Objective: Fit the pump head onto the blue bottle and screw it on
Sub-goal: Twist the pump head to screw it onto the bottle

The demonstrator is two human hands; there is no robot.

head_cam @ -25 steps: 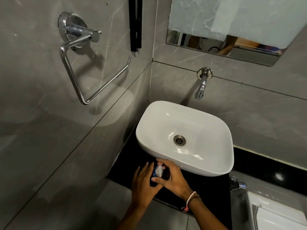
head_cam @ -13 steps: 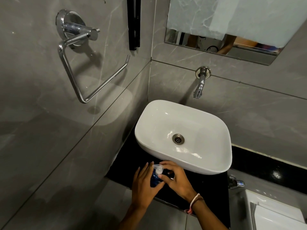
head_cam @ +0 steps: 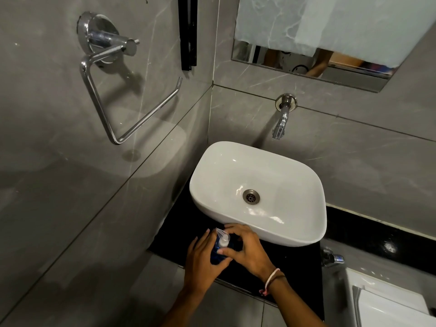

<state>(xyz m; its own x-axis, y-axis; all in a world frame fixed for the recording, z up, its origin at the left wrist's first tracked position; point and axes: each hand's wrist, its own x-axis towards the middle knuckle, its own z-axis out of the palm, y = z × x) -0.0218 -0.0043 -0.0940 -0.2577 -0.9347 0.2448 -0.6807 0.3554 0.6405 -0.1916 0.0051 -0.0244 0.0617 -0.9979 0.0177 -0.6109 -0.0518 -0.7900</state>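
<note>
The blue bottle [head_cam: 216, 255] stands on the black counter [head_cam: 278, 265] just in front of the white basin, mostly hidden between my hands. My left hand [head_cam: 202, 263] wraps around its left side and grips it. The clear and white pump head [head_cam: 223, 239] sits on top of the bottle, its nozzle pointing up and left. My right hand [head_cam: 247, 250] curls over it from the right, thumb and fingers closed around the pump's collar. A pink band circles my right wrist.
A white basin [head_cam: 304, 234] sits right behind my hands under a wall tap [head_cam: 280, 125]. Further away are a chrome towel ring [head_cam: 113, 95] on the left wall, a mirror [head_cam: 306, 64] above, a small chrome tap [head_cam: 331, 257] and a white fixture [head_cam: 387, 303] at lower right.
The pump head has turned on the bottle, its nozzle now pointing up and left. My right hand's fingers have shifted around the collar. My left hand keeps the same hold.
</note>
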